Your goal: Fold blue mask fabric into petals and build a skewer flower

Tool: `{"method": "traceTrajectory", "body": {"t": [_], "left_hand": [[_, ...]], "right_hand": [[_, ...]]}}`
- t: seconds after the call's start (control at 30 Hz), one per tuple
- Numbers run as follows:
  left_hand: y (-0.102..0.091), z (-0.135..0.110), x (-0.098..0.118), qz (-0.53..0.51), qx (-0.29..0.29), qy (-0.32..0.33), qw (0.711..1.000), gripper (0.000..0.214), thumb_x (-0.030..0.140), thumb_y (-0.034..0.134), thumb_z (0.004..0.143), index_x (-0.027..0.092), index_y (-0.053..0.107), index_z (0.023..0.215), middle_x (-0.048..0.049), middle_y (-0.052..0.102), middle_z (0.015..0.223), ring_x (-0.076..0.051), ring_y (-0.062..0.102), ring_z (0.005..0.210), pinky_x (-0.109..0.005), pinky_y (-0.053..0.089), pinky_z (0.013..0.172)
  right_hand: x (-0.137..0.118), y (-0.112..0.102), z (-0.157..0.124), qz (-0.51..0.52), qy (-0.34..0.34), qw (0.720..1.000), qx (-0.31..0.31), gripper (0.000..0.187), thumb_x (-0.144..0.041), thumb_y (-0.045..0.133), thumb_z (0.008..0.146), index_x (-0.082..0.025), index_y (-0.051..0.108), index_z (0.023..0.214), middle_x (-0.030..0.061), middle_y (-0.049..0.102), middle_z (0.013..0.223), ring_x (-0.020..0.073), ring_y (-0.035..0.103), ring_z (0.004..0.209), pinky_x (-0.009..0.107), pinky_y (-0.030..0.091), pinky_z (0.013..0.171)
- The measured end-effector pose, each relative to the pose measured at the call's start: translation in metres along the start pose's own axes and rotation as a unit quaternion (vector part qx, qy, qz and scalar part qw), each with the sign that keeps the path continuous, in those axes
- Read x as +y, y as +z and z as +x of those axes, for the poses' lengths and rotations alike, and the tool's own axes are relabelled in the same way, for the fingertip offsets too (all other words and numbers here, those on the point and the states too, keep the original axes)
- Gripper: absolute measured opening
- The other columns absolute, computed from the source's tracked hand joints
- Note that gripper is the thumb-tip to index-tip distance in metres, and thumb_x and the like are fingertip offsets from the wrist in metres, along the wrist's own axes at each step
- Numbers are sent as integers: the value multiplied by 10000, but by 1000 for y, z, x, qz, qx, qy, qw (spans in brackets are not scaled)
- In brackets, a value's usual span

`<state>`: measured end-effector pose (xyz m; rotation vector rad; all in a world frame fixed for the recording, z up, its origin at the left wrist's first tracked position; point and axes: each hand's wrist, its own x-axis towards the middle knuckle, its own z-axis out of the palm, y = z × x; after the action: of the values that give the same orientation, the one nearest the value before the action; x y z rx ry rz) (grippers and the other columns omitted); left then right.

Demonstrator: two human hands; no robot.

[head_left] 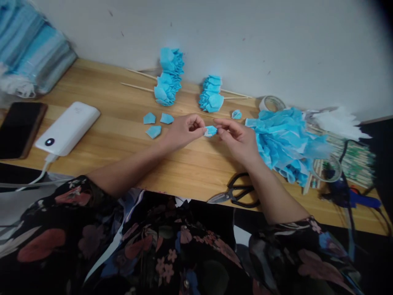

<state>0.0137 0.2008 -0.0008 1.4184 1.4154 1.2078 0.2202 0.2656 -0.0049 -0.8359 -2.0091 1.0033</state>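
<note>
Over the wooden table (190, 172), my left hand (184, 131) and my right hand (236, 137) meet on one small blue paper piece (211, 130). Both hands pinch it between thumb and fingertips, the other fingers curled. Three cut blue paper pieces (155, 124) lie flat just left of my left hand. Behind the hands, by the wall, lie two blue paper flowers on wooden sticks: a taller one (168, 77) and a shorter one (211, 93). Another tiny blue piece (236, 114) lies behind my right hand.
A heap of blue paper (285, 141) lies to the right, with tape roll (272, 103), stick bundle (353, 162) and glue gun (353, 196). Black scissors (236, 192) rest near the front edge. A white power bank (68, 128) and phone (20, 129) lie left.
</note>
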Motion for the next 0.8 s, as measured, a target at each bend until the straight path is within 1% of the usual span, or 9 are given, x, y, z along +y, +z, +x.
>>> {"method": "traceTrajectory", "body": {"t": [0.07,0.17,0.27,0.33,0.47,0.57,0.63,0.7,0.8], "left_hand": [[-3,2,1,82,38,48,995,142,161,718,834,192,599,764,15,646,723,-111,533,646,-260,407,650],[-13,7,3,186,62,104,975,134,117,700,805,212,610,775,-19,667,802,-169,581,776,-307,429,768],[-29,12,4,272,72,117,952,147,92,658,783,224,600,755,-47,652,804,-230,602,880,-354,423,865],[-44,13,3,323,58,117,937,146,103,643,775,227,585,726,-52,622,751,-252,602,889,-373,417,882],[-78,2,2,432,0,110,895,154,139,617,800,223,581,675,-64,600,698,-271,613,892,-383,418,873],[-94,-9,0,501,-8,110,858,106,143,592,823,204,673,791,-119,700,886,-288,637,946,-412,436,889],[-94,-13,-5,505,1,127,854,148,178,600,854,195,718,941,-150,737,1067,-303,650,1041,-434,455,945],[-87,-14,-15,505,-7,162,848,237,241,609,891,190,723,1092,-163,728,1246,-320,646,1166,-461,460,1033],[-77,-13,-32,522,-46,203,827,330,315,564,956,186,706,1225,-170,661,1433,-353,595,1334,-529,419,1148]], "right_hand": [[5,-12,7,13,-13,999,36,242,-346,705,932,-294,796,1150,23,800,1013,203,727,855,380,619,723],[14,-41,23,58,-22,993,104,219,-318,725,933,-295,798,1138,40,795,987,172,711,787,340,613,667],[25,-73,37,86,-9,983,164,191,-240,751,905,-263,821,1081,62,792,927,131,689,722,276,573,602],[33,-90,44,87,-3,979,183,183,-197,751,893,-256,826,1049,61,796,909,114,682,707,251,549,575],[46,-107,50,76,3,987,142,183,-169,733,887,-238,826,1029,54,796,878,96,677,686,243,530,546],[51,-111,49,23,15,996,86,170,-198,769,860,-216,824,1020,42,795,873,118,695,707,268,556,560],[50,-113,50,28,20,998,58,167,-241,799,847,-216,818,1011,48,798,886,129,703,724,283,556,574],[48,-119,54,85,39,994,59,178,-294,796,865,-237,799,1033,55,802,921,124,701,740,291,552,606],[40,-136,67,183,108,968,133,274,-395,709,939,-297,712,1196,30,788,1156,121,696,879,295,588,746]]}}
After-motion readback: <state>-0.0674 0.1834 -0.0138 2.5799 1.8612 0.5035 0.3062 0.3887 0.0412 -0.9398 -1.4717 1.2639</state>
